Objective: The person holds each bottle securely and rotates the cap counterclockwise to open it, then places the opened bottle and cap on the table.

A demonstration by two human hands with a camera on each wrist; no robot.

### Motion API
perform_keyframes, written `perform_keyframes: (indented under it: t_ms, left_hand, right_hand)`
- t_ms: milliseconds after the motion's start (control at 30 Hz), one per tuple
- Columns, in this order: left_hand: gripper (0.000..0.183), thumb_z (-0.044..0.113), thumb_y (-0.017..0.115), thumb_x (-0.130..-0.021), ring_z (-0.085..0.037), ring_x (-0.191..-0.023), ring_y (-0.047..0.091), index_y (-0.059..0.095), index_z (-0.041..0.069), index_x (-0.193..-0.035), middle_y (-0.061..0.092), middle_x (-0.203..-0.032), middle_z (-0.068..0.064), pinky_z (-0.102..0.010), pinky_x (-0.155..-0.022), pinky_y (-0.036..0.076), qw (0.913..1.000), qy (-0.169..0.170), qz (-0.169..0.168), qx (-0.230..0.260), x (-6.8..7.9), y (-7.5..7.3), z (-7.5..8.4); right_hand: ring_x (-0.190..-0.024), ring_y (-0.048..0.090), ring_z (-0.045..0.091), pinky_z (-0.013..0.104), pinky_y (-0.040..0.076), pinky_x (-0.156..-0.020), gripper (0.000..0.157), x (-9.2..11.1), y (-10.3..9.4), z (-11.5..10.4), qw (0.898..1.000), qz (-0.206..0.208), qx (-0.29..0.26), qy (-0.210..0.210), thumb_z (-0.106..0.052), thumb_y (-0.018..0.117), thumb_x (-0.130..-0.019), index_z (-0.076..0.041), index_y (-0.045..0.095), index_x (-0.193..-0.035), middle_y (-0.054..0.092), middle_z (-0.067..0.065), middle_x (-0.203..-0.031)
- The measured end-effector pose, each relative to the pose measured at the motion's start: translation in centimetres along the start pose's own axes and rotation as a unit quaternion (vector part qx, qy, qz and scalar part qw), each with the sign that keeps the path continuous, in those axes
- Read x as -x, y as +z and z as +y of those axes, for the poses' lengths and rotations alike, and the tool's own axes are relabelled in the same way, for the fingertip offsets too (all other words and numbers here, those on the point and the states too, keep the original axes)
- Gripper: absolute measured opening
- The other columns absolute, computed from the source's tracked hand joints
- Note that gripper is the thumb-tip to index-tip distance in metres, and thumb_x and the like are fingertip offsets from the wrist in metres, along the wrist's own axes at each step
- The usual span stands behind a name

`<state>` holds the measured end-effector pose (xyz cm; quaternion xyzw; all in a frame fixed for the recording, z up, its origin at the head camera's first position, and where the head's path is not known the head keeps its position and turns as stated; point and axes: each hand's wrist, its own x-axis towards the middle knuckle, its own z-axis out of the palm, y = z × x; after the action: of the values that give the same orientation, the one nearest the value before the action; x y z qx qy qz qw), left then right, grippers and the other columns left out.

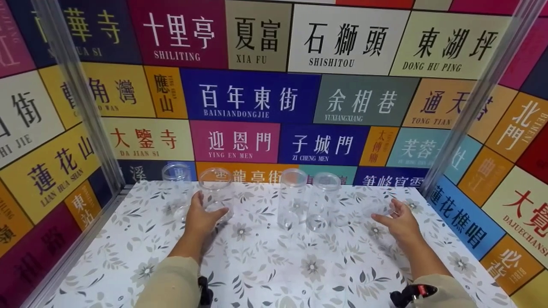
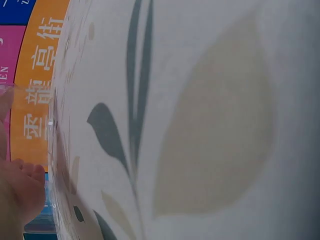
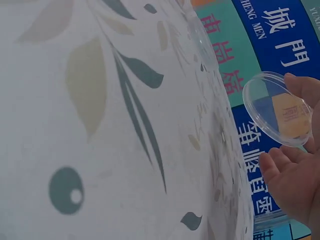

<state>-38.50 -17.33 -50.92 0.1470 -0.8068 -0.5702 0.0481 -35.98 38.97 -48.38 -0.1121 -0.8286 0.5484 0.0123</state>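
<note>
My left hand [image 1: 203, 218] grips a clear plastic jar [image 1: 216, 182], thumb on the near side and fingers at its left. Just left of it stands another clear jar [image 1: 176, 175]. In the left wrist view, part of the left hand [image 2: 25, 192] shows at the edge beside see-through plastic. On the other side, my right hand [image 1: 400, 222] pinches a round clear lid [image 1: 379, 208] above the table. The right wrist view shows that lid [image 3: 270, 110] tilted between thumb and fingers of the right hand [image 3: 295, 175], with the other fingers loosely curled.
Two more clear jars, a taller-looking one [image 1: 293, 196] and one beside it [image 1: 326, 201], stand upright mid-table. The table [image 1: 274, 265] has a white leaf-and-flower cover. Behind it rises a wall of coloured sign panels [image 1: 252, 96], with clear upright strips at both sides.
</note>
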Motion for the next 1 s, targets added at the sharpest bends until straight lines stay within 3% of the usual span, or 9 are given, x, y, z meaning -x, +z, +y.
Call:
perform_keyframes:
  t_ms: [300,467,700,1000]
  left_hand:
    - [0.112,0.038,0.082,-0.094,-0.039,-0.168,0.016,0.007,0.015,-0.174,0.015,-0.181,-0.015,-0.058,-0.137,0.018,0.9987,-0.006,0.005,-0.051,0.0,0.2,-0.2]
    - [0.111,0.04,0.08,-0.097,-0.041,-0.168,0.012,0.004,0.012,-0.173,0.011,-0.181,-0.018,-0.058,-0.137,0.015,0.998,-0.014,-0.003,-0.062,0.3,0.1,-0.1]
    - [0.106,0.038,0.075,-0.101,-0.042,-0.167,0.012,0.003,0.007,-0.172,0.009,-0.18,-0.021,-0.058,-0.137,0.014,0.9951,0.008,-0.013,-0.097,0.5,-0.2,-0.4]
    - [0.104,0.037,0.072,-0.103,-0.04,-0.169,0.006,-0.001,0.013,-0.173,0.004,-0.182,-0.017,-0.058,-0.138,0.011,0.9964,-0.01,-0.029,-0.08,0.8,-0.3,-0.3]
  right_hand:
    - [-0.165,0.015,0.048,0.066,0.024,-0.132,0.129,-1.2,0.5,1.0,0.995,-0.031,0.08,0.048,-0.053,0.088,-0.086,-0.012,0.003,-0.173,0.005,0.019,-0.181]
    - [-0.163,0.016,0.052,0.067,0.023,-0.132,0.124,-1.5,0.8,1.3,0.989,-0.043,0.137,0.036,-0.05,0.086,-0.088,-0.005,0.006,-0.172,0.009,0.024,-0.179]
    - [-0.159,0.018,0.058,0.069,0.02,-0.131,0.123,-1.6,1.2,1.8,0.972,-0.059,0.229,0.01,-0.054,0.081,-0.089,0.001,0.008,-0.17,0.017,0.035,-0.174]
    - [-0.157,0.019,0.06,0.071,0.02,-0.131,0.121,-1.3,1.9,1.8,0.965,-0.058,0.255,0.001,-0.053,0.08,-0.09,0.002,0.006,-0.17,0.019,0.037,-0.172]
